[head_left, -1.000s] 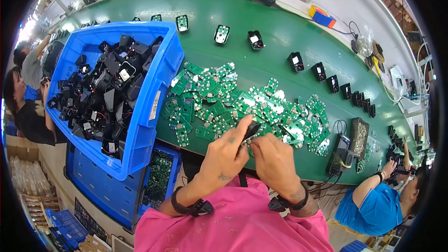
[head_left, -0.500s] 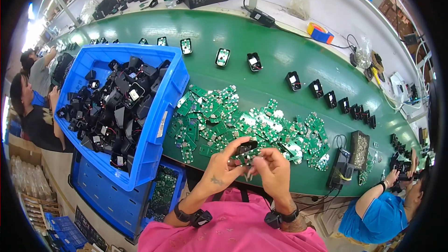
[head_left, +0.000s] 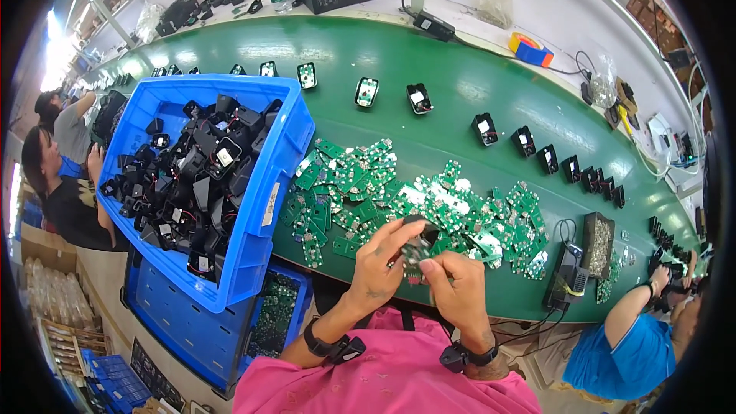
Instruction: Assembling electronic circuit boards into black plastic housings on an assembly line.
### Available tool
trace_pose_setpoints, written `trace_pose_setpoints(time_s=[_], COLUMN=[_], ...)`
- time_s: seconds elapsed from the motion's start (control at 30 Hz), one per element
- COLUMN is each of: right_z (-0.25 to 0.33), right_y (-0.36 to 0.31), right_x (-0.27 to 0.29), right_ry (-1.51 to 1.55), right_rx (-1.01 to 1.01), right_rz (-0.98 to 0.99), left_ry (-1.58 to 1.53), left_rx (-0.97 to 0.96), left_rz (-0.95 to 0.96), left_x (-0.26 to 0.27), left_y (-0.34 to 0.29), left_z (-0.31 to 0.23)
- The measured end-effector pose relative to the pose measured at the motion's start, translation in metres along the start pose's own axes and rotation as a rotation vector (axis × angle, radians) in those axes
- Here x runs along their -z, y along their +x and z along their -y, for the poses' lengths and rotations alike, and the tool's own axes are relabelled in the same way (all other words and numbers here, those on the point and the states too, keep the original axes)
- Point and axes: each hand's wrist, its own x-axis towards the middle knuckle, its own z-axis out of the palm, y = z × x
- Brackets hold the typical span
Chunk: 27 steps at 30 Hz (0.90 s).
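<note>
Likely light and stiff, best held by its sides, the small black plastic housing [head_left: 430,234] sits gripped in my left hand [head_left: 379,267], my right hand [head_left: 458,285] curled alongside, its grasp unclear.

1. Garment [head_left: 368,391]: pink, loose, at 6 o'clock.
2. Left wristband [head_left: 317,343]: black, dark module [head_left: 353,349] attached, between 6 and 7 o'clock.
3. Right wristband [head_left: 484,355]: black, dark module attached, 5 o'clock.
4. Hands [head_left: 377,267]: bare, ungloved.
</note>
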Motion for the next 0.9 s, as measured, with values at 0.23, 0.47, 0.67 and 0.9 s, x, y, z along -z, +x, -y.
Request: trace_pose_setpoints(time_s=[0.23,0.47,0.67,0.9], right_z=[0.006,-0.003,-0.007,-0.001], right_y=[0.000,-0.002,-0.002,0.002], right_x=[0.001,-0.007,-0.008,-0.004], right_ry=[-0.033,-0.172,-0.311,-0.206], right_rx=[-0.052,0.018,0.083,-0.072], right_rz=[-0.035,-0.188,-0.135,-0.174], left_ry=[-0.101,-0.514,-0.445,-0.512], left_rx=[0.110,0.346,0.420,0.490], left_rz=[-0.090,0.096,0.121,0.166], left_x=[-0.005,0.006,0.005,0.007], left_y=[-0.001,0.000,0.004,0.013], left_z=[-0.017,-0.026,-0.022,-0.019])
